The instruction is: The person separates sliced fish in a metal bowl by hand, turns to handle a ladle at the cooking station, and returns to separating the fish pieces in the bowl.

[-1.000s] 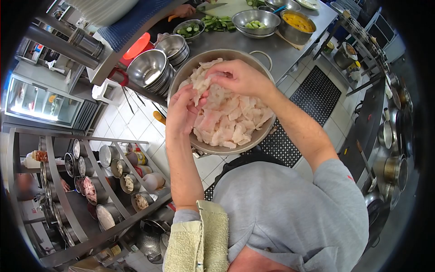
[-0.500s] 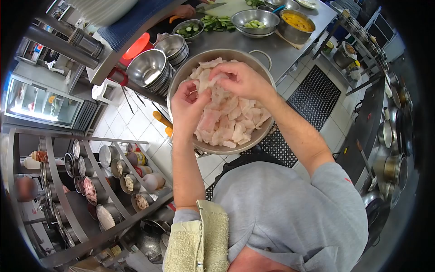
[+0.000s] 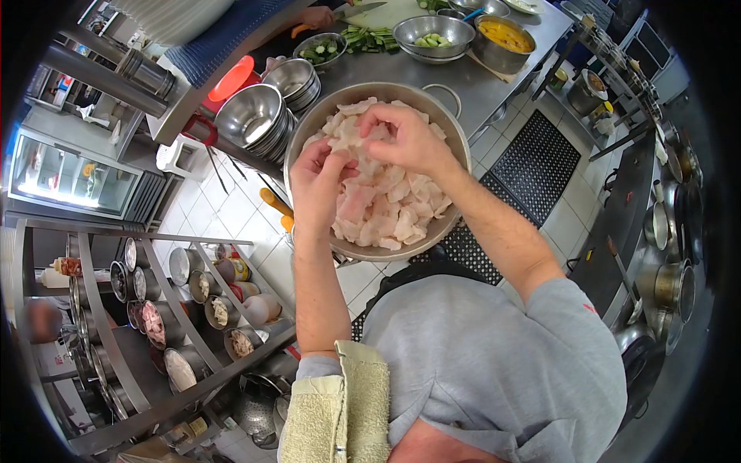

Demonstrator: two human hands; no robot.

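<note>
A large round metal pot with a loop handle is heaped with thin, pale pink-white raw meat slices; whether they are fish or poultry I cannot tell. Over the heap's far left part, my left hand has its fingers curled in at a slice. Opposite it, my right hand is bent the same way, thumb and fingers drawn together at the slice between the two hands. Part of each hand's grip is hidden behind the fingers.
Stacked steel bowls stand left of the pot. On the steel table are a bowl of cut green vegetables, a pot of yellow liquid and chopped greens. Another person's hand is near a knife. A rack of containers stands lower left.
My right hand has shifted slightly, with its fingers a little more apart from the left hand's. My left hand has turned a little, its thumb now more curled. The pot stays in place.
</note>
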